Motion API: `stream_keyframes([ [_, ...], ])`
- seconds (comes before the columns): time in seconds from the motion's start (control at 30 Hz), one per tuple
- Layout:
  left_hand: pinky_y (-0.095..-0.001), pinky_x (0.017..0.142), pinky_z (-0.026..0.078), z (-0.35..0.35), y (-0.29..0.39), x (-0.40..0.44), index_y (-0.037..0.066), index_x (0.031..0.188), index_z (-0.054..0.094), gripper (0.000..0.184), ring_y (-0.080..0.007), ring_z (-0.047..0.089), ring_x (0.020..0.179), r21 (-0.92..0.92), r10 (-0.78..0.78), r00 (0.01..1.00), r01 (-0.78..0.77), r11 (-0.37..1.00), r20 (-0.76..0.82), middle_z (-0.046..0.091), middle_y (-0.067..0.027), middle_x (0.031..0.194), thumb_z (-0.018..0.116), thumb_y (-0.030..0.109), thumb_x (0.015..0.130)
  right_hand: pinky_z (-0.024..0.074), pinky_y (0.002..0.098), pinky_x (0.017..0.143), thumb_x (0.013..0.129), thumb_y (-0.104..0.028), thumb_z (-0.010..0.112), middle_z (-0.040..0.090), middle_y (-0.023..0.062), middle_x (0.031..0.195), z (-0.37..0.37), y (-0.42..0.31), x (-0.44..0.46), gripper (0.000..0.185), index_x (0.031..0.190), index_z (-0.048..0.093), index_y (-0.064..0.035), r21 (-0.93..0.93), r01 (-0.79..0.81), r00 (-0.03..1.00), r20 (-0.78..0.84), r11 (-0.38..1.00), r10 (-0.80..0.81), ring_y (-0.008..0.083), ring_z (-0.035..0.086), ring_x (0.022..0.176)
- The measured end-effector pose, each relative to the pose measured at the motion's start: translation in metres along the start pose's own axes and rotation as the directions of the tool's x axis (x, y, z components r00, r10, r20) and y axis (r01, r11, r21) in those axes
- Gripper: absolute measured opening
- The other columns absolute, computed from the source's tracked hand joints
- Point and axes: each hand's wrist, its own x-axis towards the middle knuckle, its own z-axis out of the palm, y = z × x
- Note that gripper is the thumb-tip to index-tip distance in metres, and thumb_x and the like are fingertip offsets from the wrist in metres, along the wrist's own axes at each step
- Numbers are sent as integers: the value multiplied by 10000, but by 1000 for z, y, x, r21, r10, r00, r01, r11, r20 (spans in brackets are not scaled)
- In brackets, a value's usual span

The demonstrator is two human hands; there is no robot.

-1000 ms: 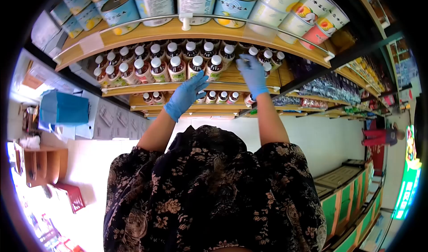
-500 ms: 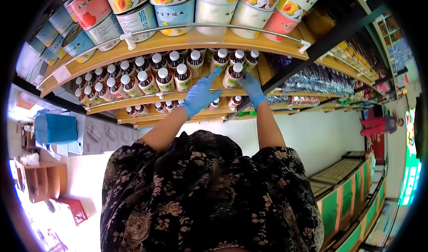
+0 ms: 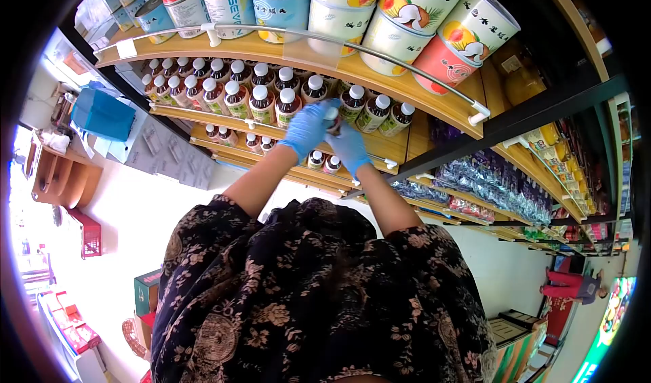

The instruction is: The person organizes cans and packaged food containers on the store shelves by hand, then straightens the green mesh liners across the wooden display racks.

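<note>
My left hand (image 3: pixel 304 131) and my right hand (image 3: pixel 348 150), both in blue gloves, come together at the front edge of the bottle shelf. Between them is a dark drink bottle (image 3: pixel 331 114) with a white cap. Fingers of both hands close round it and hide most of its label. Just left of my left hand stands the front row's end bottle (image 3: pixel 287 107). Behind and right of my hands are several more white-capped bottles, among them one upright bottle (image 3: pixel 373 114) with a green and white label.
Large fruit cans (image 3: pixel 400 44) line the shelf above, behind a metal rail (image 3: pixel 366 44). A black shelf post (image 3: pixel 515 122) rises at the right, beside wrapped packets (image 3: pixel 475 193). Small bottles (image 3: pixel 315 158) stand on the shelf below. A person (image 3: pixel 573 287) is far off at the right.
The view has turned. My right hand has moved left with the front bottle, away from the bottles at the right. My left hand, earlier pointing with spread fingers, has closed in on the same bottle.
</note>
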Motion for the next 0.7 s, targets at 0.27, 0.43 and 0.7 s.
stream_keyframes([
  [0.27, -438, 737, 517, -36, -10, 15, 139, 1261, 512, 425, -342, 643, 849, 369, 63, 978, -134, 920, 199, 655, -170, 940, 564, 73, 844, 501, 457, 810, 822, -276, 656, 649, 205, 978, -49, -39, 34, 314, 1056, 620, -71, -433, 246, 854, -327, 867, -405, 374, 620, 927],
  [0.43, -437, 763, 518, -42, -13, 34, 126, 1242, 535, 418, -344, 642, 888, 367, 59, 943, -184, 912, 328, 654, -176, 978, 543, 34, 835, 485, 478, 831, 816, -148, 645, 615, 219, 1071, -54, -12, 69, 338, 1133, 546, -87, -548, 186, 940, -143, 815, -310, 389, 594, 984],
  [0.7, -441, 738, 523, -46, -31, 38, 171, 1192, 584, 406, -337, 651, 848, 378, 131, 936, -257, 889, 327, 668, -156, 967, 647, 146, 792, 488, 457, 835, 792, -112, 638, 627, 208, 1047, -58, -21, 19, 373, 1158, 564, -102, -491, 212, 969, -3, 845, -245, 377, 599, 986],
])
